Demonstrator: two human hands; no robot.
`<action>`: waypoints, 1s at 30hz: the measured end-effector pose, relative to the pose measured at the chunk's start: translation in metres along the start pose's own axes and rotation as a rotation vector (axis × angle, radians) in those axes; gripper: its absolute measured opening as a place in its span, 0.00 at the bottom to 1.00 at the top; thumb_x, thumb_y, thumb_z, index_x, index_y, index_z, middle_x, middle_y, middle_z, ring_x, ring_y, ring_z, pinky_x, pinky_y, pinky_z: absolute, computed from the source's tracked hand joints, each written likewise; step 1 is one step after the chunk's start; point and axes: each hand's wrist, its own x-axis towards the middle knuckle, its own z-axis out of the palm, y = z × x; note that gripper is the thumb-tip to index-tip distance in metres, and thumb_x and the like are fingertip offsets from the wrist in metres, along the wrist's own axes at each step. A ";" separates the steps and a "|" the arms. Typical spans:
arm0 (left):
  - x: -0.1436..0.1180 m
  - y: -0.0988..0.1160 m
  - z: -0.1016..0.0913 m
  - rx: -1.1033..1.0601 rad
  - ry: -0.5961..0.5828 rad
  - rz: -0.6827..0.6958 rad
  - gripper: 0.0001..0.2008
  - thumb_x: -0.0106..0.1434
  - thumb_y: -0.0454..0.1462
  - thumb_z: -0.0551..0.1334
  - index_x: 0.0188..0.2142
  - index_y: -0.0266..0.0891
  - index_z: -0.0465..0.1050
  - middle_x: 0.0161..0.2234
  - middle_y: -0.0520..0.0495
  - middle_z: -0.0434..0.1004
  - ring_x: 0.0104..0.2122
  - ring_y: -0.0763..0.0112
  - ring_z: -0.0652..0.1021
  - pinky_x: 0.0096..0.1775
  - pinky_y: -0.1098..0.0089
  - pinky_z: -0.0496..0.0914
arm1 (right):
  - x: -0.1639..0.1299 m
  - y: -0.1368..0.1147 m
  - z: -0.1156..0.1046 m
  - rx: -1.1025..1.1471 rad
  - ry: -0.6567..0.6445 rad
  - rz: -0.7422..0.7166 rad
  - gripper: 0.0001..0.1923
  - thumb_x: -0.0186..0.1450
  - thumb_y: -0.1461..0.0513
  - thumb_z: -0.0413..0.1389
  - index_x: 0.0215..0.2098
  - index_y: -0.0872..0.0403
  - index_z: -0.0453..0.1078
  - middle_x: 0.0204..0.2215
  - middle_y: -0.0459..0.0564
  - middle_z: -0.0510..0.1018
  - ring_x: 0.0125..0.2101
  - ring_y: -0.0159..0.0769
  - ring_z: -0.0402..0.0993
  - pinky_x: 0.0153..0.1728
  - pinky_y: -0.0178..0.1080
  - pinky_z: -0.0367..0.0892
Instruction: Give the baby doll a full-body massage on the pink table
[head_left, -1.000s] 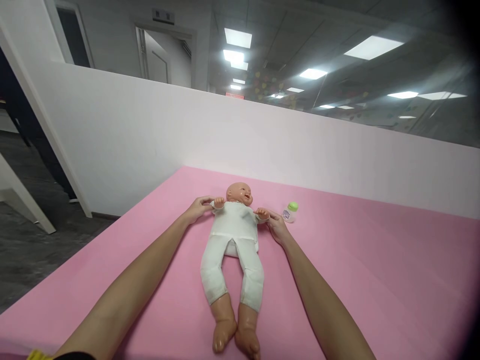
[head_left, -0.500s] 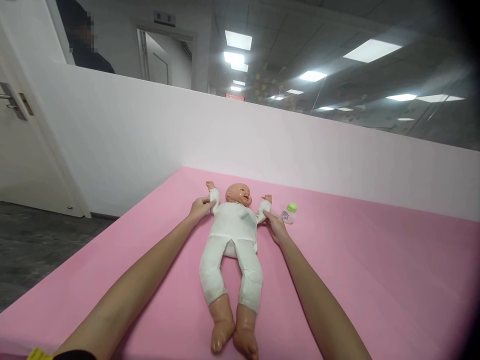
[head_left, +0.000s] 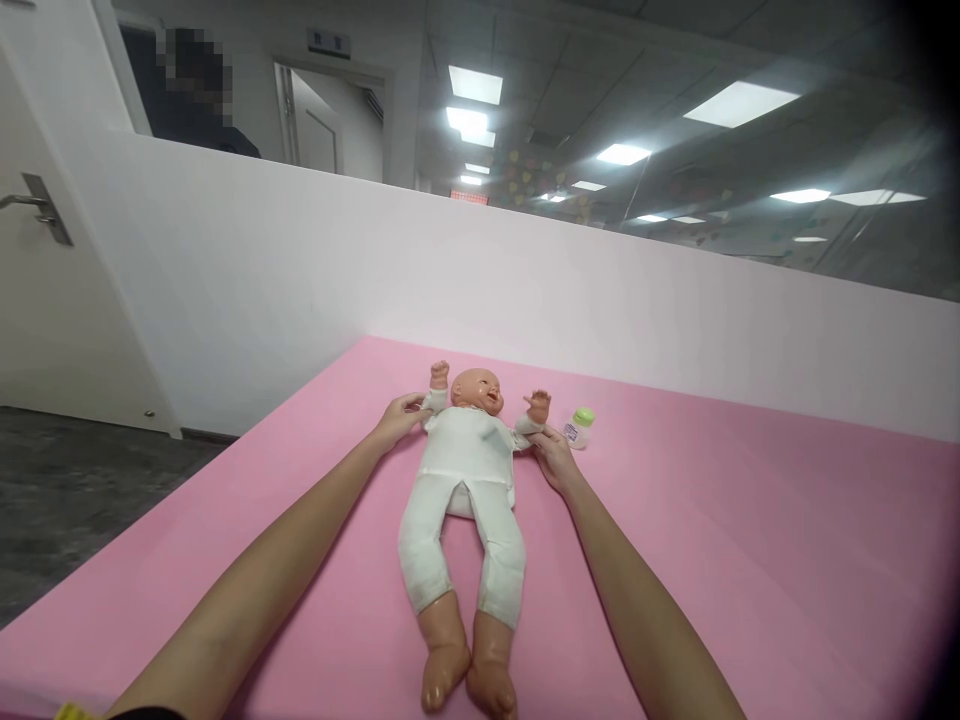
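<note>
A baby doll (head_left: 469,450) with a white cloth body lies on its back, feet toward me. My left hand (head_left: 401,420) is closed round the doll's arm on the left side, near the elbow. On the other side my right hand (head_left: 553,455) grips the doll's other arm, fingers partly hidden behind the sleeve. Both of the doll's forearms point up, with its small plastic hands raised. Just beyond my right hand stands a small clear bottle (head_left: 578,432) with a green cap.
The doll lies on a pink table surface (head_left: 712,520). A white low wall (head_left: 637,310) runs along its far side, with a window above. At left is a door with a handle (head_left: 45,208). A person (head_left: 199,95) in dark clothes is behind the wall.
The doll's forearms have tilted inward and up, its hands now nearer its head and turned more toward me. My hands have hardly shifted. The person behind the wall has moved right.
</note>
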 end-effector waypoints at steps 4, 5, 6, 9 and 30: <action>0.000 0.000 -0.005 -0.038 -0.080 -0.019 0.25 0.50 0.45 0.75 0.47 0.39 0.83 0.50 0.40 0.83 0.50 0.53 0.79 0.50 0.60 0.70 | -0.002 -0.001 0.001 -0.040 -0.103 0.009 0.17 0.53 0.64 0.66 0.41 0.50 0.83 0.38 0.47 0.84 0.40 0.41 0.76 0.43 0.42 0.70; 0.000 0.000 -0.006 -0.042 -0.092 -0.026 0.25 0.50 0.45 0.75 0.47 0.39 0.83 0.50 0.40 0.83 0.51 0.51 0.79 0.50 0.60 0.71 | -0.002 0.000 0.000 -0.041 -0.111 0.012 0.18 0.53 0.64 0.65 0.42 0.50 0.83 0.38 0.47 0.85 0.40 0.41 0.76 0.43 0.42 0.70; -0.001 0.000 -0.006 -0.046 -0.099 -0.029 0.25 0.50 0.45 0.75 0.48 0.39 0.83 0.51 0.40 0.83 0.51 0.50 0.79 0.50 0.59 0.71 | -0.002 0.000 0.000 -0.041 -0.113 0.013 0.18 0.53 0.64 0.65 0.43 0.49 0.83 0.39 0.46 0.85 0.40 0.41 0.76 0.43 0.42 0.70; -0.002 0.000 -0.005 -0.073 -0.099 -0.015 0.25 0.50 0.47 0.75 0.46 0.38 0.83 0.50 0.39 0.84 0.51 0.49 0.79 0.52 0.58 0.70 | -0.001 0.002 -0.002 -0.046 -0.092 0.006 0.15 0.52 0.64 0.66 0.39 0.50 0.83 0.38 0.47 0.84 0.40 0.41 0.76 0.43 0.42 0.70; -0.001 -0.003 0.000 0.125 0.109 -0.080 0.17 0.50 0.49 0.71 0.29 0.38 0.78 0.27 0.48 0.78 0.33 0.60 0.77 0.36 0.65 0.67 | 0.009 0.006 -0.003 -0.043 0.070 0.059 0.17 0.52 0.51 0.73 0.29 0.53 0.80 0.28 0.49 0.82 0.31 0.39 0.75 0.37 0.42 0.70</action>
